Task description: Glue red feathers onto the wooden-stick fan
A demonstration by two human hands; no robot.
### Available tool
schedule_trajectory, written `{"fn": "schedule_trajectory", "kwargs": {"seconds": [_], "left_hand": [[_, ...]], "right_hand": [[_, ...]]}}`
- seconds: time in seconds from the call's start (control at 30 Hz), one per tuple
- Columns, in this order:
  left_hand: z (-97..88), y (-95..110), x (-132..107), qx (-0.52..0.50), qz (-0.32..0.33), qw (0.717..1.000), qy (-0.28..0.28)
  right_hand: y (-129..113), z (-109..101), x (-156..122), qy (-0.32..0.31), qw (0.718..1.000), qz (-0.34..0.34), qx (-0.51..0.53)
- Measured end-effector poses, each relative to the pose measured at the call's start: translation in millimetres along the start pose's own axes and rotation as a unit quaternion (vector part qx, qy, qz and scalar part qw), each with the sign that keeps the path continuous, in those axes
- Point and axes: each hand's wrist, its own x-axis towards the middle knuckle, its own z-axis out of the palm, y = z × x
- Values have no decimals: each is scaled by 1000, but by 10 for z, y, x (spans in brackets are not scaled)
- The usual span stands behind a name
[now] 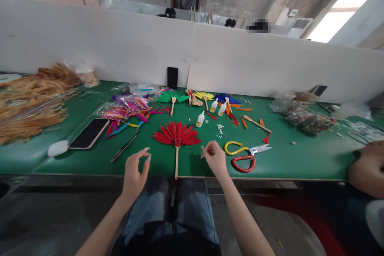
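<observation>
Hands over the near edge of the green table (300,160), one on each side of a red feather fan (177,134). Left hand (135,172) is raised off the surface with thumb and fingers curved and apart, a medium gap, nothing in it. Right hand (213,156) is curled tight, fingertips pinched together. It may have something tiny between them, too small to tell.

Step, as I judge it: work on the red fan, between grips, with neither hand touching it. The fan's stick (177,162) runs down between the two hands, a bit nearer the left fingertips. The feather head spreads just ahead of both hands. Taking hold of the stick would call for a narrow pinch from the side, low to the table, keeping clear of the feathers.

Scissors (244,156) lie just to the right of the right hand, handles toward it. White beads (220,129) and a glue bottle (200,119) sit ahead of the right hand, near. A dark pen (124,147) lies ahead-left of the left hand, and a phone (89,133) further left. Bagged coloured feathers (126,108) and green (171,97), yellow (204,96) and blue (223,98) fans lie well beyond the hands. Another person's hand (366,168) rests far to the right.
</observation>
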Motion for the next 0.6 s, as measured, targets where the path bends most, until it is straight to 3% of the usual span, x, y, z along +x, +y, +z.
{"fn": "schedule_trajectory", "kwargs": {"seconds": [0.23, 0.47, 0.6], "left_hand": [[18, -395, 248, 52, -19, 998, 15], [79, -414, 224, 124, -33, 990, 59], [6, -492, 384, 142, -72, 986, 57]], "right_hand": [[135, -43, 467, 11, 1000, 3, -4], [371, -31, 908, 124, 991, 9, -40], [535, 153, 1162, 86, 995, 9, -58]]}}
